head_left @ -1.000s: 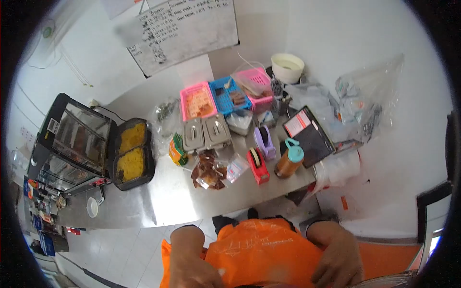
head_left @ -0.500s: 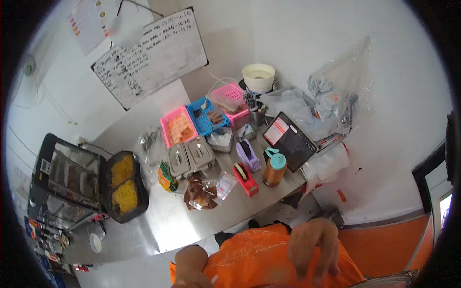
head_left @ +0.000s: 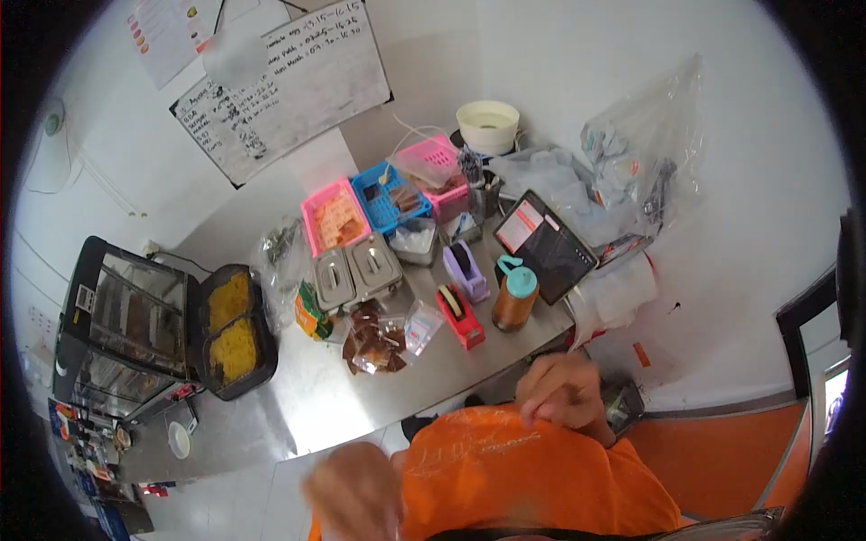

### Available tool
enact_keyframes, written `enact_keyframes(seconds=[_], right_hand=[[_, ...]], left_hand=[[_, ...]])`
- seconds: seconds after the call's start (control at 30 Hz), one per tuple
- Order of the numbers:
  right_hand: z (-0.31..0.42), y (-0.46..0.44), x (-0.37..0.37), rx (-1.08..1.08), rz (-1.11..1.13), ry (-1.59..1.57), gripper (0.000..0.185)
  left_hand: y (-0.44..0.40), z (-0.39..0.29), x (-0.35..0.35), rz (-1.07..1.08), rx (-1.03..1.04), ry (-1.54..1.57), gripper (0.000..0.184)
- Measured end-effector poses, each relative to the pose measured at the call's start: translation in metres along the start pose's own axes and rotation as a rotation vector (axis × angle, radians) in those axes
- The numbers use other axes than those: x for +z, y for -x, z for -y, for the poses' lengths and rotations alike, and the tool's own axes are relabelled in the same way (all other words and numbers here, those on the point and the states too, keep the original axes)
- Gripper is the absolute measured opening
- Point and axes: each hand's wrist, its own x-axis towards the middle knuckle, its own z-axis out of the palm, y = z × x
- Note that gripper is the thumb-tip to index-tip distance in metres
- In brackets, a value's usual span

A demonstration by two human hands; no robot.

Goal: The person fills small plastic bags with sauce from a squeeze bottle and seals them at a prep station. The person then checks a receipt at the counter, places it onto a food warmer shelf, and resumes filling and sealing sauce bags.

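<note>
Right hand [head_left: 564, 392] curled, left hand [head_left: 354, 494] blurred, can't tell if either grips anything; bottle [head_left: 515, 308] stands at the right hand's 11 o'clock near the counter [head_left: 248, 428] edge, brown packets [head_left: 374, 343] at the left's 12, so a careless forward reach could tip the bottle over

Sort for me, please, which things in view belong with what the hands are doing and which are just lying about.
With the hands, neither clearly holding anything:
left hand, blurred
right hand
orange shirt, nearest to both

Apparently just lying about, out of both hands' touch:
bottle
tablet
red tape dispenser
purple tape dispenser
</note>
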Motion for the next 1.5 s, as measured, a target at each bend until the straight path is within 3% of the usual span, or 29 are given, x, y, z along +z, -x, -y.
enact_keyframes(seconds=[0.07,0.1,0.13,0.17,0.23,0.27,0.33,0.4,0.6,0.7,0.8,0.9,1.0,1.1,1.2,1.33,1.4,1.5], right_hand=[[-0.011,0.009,0.002,-0.138,-0.228,-0.174,0.014],[-0.014,0.010,0.003,-0.214,-0.278,-0.188,0.013],[-0.014,0.010,0.003,-0.172,-0.240,-0.007,0.013],[-0.014,0.010,0.003,-0.123,-0.199,0.171,0.014],[-0.012,-0.004,0.009,0.038,-0.100,0.567,0.018],[-0.023,-0.010,0.019,0.094,-0.155,0.646,0.020],[-0.053,-0.015,0.023,0.122,-0.272,0.732,0.022],[-0.087,-0.014,0.014,0.064,-0.388,0.736,0.023],[-0.115,0.001,-0.008,0.294,-0.363,0.627,0.026],[-0.124,0.012,-0.017,0.473,-0.357,0.355,0.018],[-0.136,0.023,-0.035,0.527,-0.316,0.302,0.016],[-0.132,0.024,-0.043,0.520,-0.238,0.286,0.015],[-0.125,0.022,-0.048,0.581,-0.104,0.312,0.014],[-0.133,0.028,-0.049,0.540,0.014,0.522,0.014],[-0.136,0.032,-0.040,0.439,-0.035,0.888,0.014],[-0.137,0.033,-0.027,0.375,-0.242,1.252,0.018],[-0.131,0.028,-0.024,0.281,-0.287,1.288,0.024],[-0.132,0.029,-0.031,0.183,-0.359,1.327,0.032]], left_hand=[[0.009,0.018,-0.007,-0.330,-0.164,-0.463,0.008],[0.009,0.034,-0.014,-0.383,-0.311,-0.870,0.008],[0.012,0.052,-0.023,-0.338,-0.445,-1.289,0.007],[0.028,0.073,-0.035,-0.298,-0.379,-1.477,0.009],[0.060,0.102,-0.042,-0.389,-0.582,-1.298,0.009],[0.067,0.111,-0.041,-0.431,-0.673,-1.201,0.010],[0.069,0.119,-0.035,-0.410,-0.657,-1.174,0.012],[0.073,0.124,-0.029,-0.411,-0.655,-1.162,0.014],[0.090,0.136,-0.027,-0.470,-0.755,-1.048,0.017],[0.109,0.146,-0.035,-0.468,-0.970,-0.896,0.015],[0.097,0.139,-0.032,-0.565,-1.110,-0.350,0.011],[0.097,0.137,-0.033,-0.601,-1.135,-0.148,0.011],[0.096,0.139,-0.025,-0.516,-1.188,-0.141,0.015],[0.098,0.142,-0.025,-0.401,-1.346,-0.370,0.011],[0.113,0.153,-0.035,0.039,-0.818,-1.011,0.011],[0.108,0.151,-0.034,0.011,-0.801,-1.327,0.015],[0.105,0.157,-0.030,-0.057,-0.758,-1.402,0.015],[0.102,0.167,-0.018,0.075,-0.649,-1.275,0.019]])
